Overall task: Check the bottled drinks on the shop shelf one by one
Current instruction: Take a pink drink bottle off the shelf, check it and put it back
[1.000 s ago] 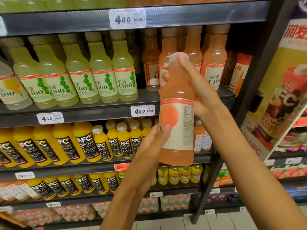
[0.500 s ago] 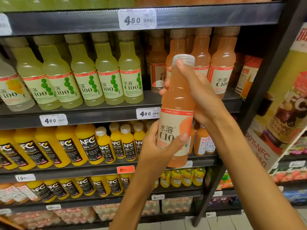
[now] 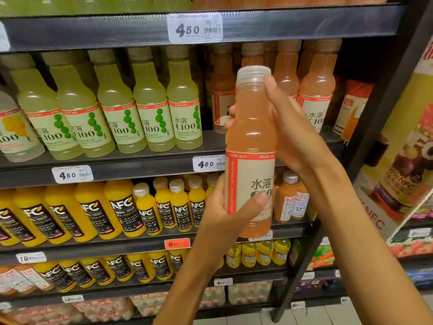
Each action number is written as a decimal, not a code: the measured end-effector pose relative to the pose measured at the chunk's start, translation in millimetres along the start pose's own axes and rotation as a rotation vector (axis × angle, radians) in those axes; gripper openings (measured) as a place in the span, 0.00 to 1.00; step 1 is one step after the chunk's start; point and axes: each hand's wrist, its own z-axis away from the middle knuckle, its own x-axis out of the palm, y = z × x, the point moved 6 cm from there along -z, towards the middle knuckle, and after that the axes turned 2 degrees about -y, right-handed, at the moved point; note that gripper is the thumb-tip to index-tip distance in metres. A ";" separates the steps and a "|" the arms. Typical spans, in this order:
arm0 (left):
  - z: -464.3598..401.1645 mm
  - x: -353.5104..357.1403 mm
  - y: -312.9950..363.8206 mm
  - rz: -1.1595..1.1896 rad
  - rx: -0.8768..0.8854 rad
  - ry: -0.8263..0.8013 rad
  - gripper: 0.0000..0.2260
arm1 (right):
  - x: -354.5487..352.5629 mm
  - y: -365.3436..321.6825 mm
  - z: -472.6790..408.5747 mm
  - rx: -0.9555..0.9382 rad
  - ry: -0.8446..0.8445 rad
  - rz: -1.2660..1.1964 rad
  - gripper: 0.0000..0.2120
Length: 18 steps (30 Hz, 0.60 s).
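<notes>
Orange bottle (image 3: pixel 250 141) upright in front of shelf (image 3: pixel 140 165), off its row. Left hand (image 3: pixel 225 214) fingers curled round label; right hand (image 3: pixel 290 137) wrapped round neck. Risk: slick plastic slipping during turn, knocking neighbouring orange bottles (image 3: pixel 316 90) over on return.

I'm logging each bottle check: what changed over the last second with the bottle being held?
The orange bottle was turned about its upright axis: the back label swung away and the front print now faces the camera. Both hands kept hold, left hand low on the label, right hand behind the shoulder.
</notes>
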 end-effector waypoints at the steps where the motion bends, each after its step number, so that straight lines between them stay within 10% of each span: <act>1: -2.3 -2.2 0.4 -0.024 0.030 0.026 0.28 | 1.1 -0.7 1.3 -0.018 -0.012 0.028 0.21; 9: -13.4 -18.6 -2.2 -0.361 0.179 0.134 0.33 | 15.4 -5.6 15.9 -0.182 -0.251 -0.160 0.29; 18: -19.9 -21.4 -5.0 -0.220 0.111 -0.085 0.28 | 18.3 -4.6 16.8 -0.190 -0.399 -0.120 0.28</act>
